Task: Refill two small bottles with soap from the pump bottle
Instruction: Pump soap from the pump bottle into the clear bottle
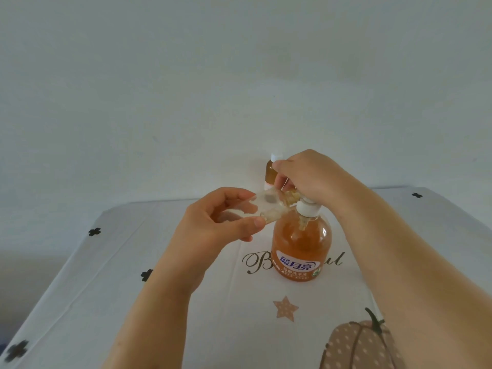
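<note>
Soap pump bottle (300, 243) stands upright mid-bench, on the script lettering of the cloth (186, 315). It is clear plastic with a blue label and a white collar. Amber soap fills it up to the shoulder.

My right hand (311, 174) is on top of it, fingers curled down round the pump head. The head itself is mostly hidden under my hand.

My left hand (213, 222) grips the small clear bottle (266, 206), thumb below and fingers above. That bottle is in the air, tipped nearly onto its side. Its mouth end is right up at the pump nozzle, just above the pump bottle's shoulder. There is pale frothy soap at the mouth end, and the rest of it looks clear. I can't tell how much has actually gone in.

The second small bottle (270, 173) stands upright at the back edge of the bench, against the wall, partly behind my right hand. It has a white cap on and is full of amber soap.

A star print (285, 308) and a pumpkin print (356, 344) are on the cloth near me.
</note>
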The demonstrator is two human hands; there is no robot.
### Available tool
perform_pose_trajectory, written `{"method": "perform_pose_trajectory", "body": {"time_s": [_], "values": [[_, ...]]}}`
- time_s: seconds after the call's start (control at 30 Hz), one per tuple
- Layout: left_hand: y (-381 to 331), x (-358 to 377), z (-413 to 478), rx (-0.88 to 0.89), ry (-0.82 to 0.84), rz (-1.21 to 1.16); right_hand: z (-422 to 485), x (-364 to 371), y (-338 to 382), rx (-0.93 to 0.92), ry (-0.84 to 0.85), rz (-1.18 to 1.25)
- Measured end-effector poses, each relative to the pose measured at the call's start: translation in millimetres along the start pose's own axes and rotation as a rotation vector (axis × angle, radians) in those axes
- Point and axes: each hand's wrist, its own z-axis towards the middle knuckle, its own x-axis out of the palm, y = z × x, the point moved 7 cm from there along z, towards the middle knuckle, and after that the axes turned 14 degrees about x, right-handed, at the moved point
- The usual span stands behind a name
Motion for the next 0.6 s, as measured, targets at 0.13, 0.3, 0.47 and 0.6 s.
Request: {"method": "perform_pose_trajectory", "body": {"time_s": [0.13, 0.3, 0.47, 0.6], "values": [[-1, 0, -1, 0.001, -0.011, 0.003, -2, -2, -1, 0.012, -0.022, 0.013], [-5, 2, -2, 0.012, -0.008, 0.019, -4, -4, 2, 0.036, -0.026, -0.005], [-13, 2, -3, 0.052, -0.020, 0.008, -7, -14, 6, 0.032, -0.102, -0.058], [-16, 3, -3, 0.065, -0.016, 0.007, -8, -19, 14, -0.024, -0.094, -0.127]]}}
